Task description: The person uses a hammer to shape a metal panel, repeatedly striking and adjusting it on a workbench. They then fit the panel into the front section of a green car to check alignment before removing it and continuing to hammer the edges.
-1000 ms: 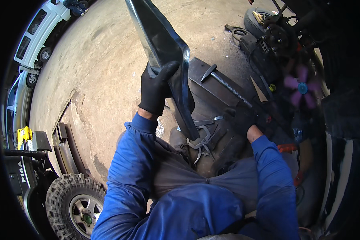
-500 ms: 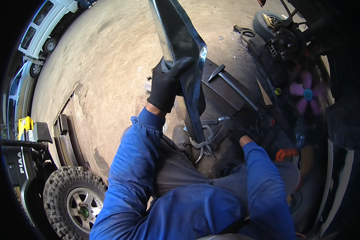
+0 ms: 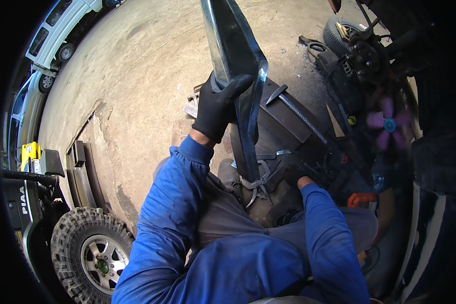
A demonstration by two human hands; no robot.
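My left hand [image 3: 215, 109], in a black glove, is wrapped round the edge of a long bent sheet-metal piece [image 3: 240, 43], dark inside with a shiny rim. The piece stands tilted, its upper end cut off by the picture's top edge. Near its lower end lie metal locking clamps [image 3: 259, 186] with wide curved jaws; whether they touch the piece I cannot tell. My right hand [image 3: 292, 176], also black-gloved, is low beside the clamps. Its fingers blend into the dark background. A hammer [image 3: 300, 111] with a ribbed metal handle rests on a dark steel plate [image 3: 283, 121] beyond.
At right a pink-bladed fan [image 3: 389, 125] stands near dark vehicle parts and a tyre [image 3: 338, 35]. An orange tool part [image 3: 362, 198] lies by my right knee. A large off-road wheel [image 3: 99, 256] is at lower left, with steel channels [image 3: 81, 172] on the floor and parked vehicles [image 3: 61, 30] beyond.
My left hand and the sheet-metal piece have shifted slightly right. My right hand has moved a little left, closer to the clamps.
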